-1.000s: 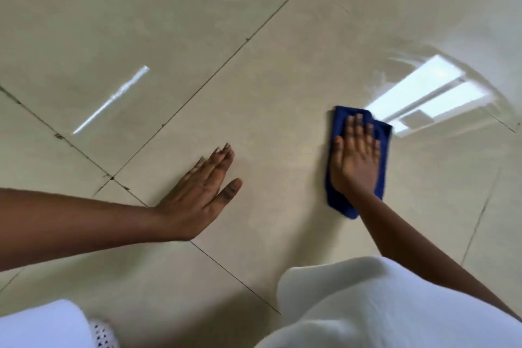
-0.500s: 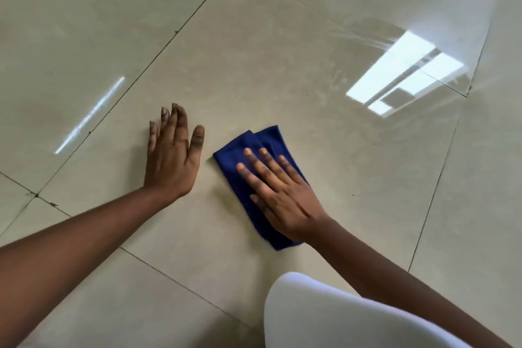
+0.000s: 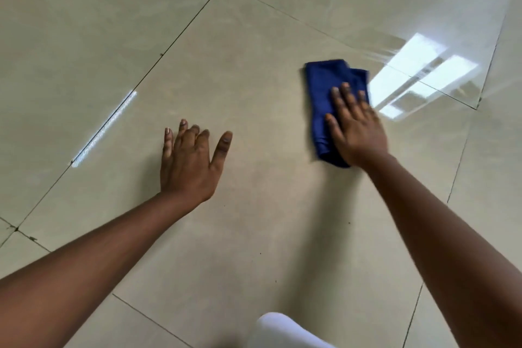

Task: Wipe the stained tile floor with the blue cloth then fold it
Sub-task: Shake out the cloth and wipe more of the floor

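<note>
Right of centre, the blue cloth [image 3: 324, 93] (soft, light, likely sliding easily on glossy tile) is pressed flat under the right hand [image 3: 356, 133], fingers straight, and is best pinched at a free corner, while the left hand [image 3: 189, 167] is spread empty on the floor [image 3: 254, 234].

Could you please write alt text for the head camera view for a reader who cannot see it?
A person's right hand presses a folded blue cloth flat against a glossy beige tile floor, fingers straight. The left hand rests on the same tile, apart from the cloth. Bright window light reflects off the floor just right of the cloth.
</note>
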